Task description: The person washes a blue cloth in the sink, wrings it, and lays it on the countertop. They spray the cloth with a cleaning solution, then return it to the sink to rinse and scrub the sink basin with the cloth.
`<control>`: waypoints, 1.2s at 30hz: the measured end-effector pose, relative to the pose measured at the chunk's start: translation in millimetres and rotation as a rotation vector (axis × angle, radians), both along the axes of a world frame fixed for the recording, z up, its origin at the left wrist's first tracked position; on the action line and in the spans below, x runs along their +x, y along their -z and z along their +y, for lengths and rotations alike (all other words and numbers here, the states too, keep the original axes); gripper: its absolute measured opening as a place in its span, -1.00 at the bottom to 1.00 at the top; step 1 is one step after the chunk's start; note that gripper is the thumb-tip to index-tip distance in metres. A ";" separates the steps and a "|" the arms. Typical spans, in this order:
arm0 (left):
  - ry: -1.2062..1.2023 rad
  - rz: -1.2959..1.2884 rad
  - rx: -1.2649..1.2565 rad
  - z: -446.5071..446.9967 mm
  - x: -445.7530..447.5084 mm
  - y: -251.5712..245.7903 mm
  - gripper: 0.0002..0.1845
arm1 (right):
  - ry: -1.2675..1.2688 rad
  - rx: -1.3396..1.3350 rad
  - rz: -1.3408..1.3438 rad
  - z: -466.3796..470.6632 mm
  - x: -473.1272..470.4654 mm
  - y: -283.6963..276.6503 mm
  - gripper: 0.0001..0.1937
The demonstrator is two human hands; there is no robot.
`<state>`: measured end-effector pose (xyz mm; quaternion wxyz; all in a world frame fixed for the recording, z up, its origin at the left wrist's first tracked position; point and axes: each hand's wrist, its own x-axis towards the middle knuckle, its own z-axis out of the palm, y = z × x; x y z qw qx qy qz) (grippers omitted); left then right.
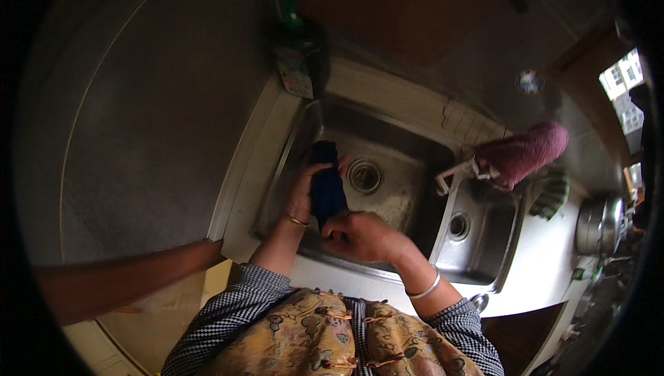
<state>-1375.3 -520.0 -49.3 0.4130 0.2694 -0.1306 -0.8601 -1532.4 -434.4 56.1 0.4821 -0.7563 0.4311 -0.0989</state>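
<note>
A dark blue cloth (327, 189) hangs between my hands over the larger basin of a steel double sink (394, 205). Around its left side my left hand (306, 187) is closed, with fingertips showing past the cloth's right edge. My right hand (360, 236) pinches the lower end of the cloth, its fingers curled. Beneath and to the right of the cloth lies the round drain (365, 175) of the large basin. Whether anything is wrapped inside the cloth cannot be told.
A dark bottle with a green cap (295, 60) stands at the back left corner. A pink towel (524, 153) covers the tap (456, 171) between the basins. Right of the small basin (472, 236) are a green striped cloth (551, 195) and a steel pot (599, 225).
</note>
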 end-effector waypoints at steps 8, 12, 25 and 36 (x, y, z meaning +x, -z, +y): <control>-0.110 0.072 -0.343 -59.2 49.5 -129.1 -0.30 | 0.349 -1.052 0.030 -222.4 21.2 -70.5 -0.27; -0.222 -0.127 -0.280 -93.6 58.4 -178.3 -0.30 | 0.286 -0.940 0.181 -278.8 43.2 -74.9 -0.10; -0.193 -0.365 -0.471 -183.0 71.2 -144.7 -0.41 | 0.384 -0.939 -0.040 -297.1 53.8 -30.8 -0.06; -0.232 -0.199 -0.391 -154.2 59.3 -149.9 -0.29 | 0.297 -0.923 -0.058 -296.7 43.9 -38.4 -0.12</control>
